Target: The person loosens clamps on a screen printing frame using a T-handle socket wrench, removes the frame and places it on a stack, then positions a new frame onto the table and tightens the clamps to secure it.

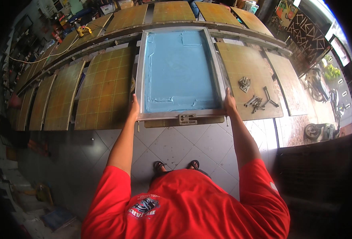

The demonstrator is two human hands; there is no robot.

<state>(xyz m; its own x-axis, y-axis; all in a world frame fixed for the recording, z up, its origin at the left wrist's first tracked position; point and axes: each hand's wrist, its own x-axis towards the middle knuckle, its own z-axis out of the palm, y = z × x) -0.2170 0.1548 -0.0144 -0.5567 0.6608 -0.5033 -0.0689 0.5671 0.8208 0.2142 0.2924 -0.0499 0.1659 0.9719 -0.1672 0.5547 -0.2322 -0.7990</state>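
Observation:
A screen printing frame with a pale metal border and blue mesh lies over one of the board stations in front of me. Tape strips line parts of the mesh's edges. My left hand grips the frame's near left corner, thumb up along its side. At the near right corner my right hand holds the frame the same way. Most fingers of both hands are hidden at or under the border. A slotted metal bracket sits at the middle of the near edge, and a bolt hangs below the left corner.
Gridded boards stand in rows to both sides, with a long rail behind. On the right board lie metal plates and several bolts. A yellow tool rests far left. Motorbikes are parked outside at right.

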